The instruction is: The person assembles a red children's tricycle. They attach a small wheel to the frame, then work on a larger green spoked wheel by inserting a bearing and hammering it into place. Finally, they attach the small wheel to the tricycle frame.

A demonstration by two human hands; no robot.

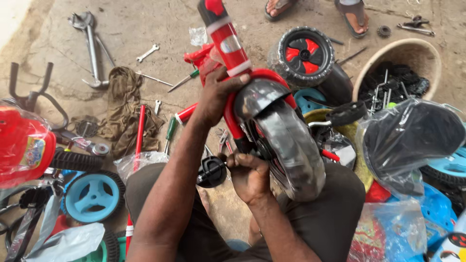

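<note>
Tightly hemmed by parts: left hand (216, 97) grasping red fork (233, 114), right hand (248, 175) clenched around black pedal (211, 171).

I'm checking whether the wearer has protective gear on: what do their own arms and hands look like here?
Both forearms are bare up to the lower edge of the picture, with no sleeves in view. The left hand and right hand wear no gloves. No watch, ring or wristband shows on either hand.
</note>
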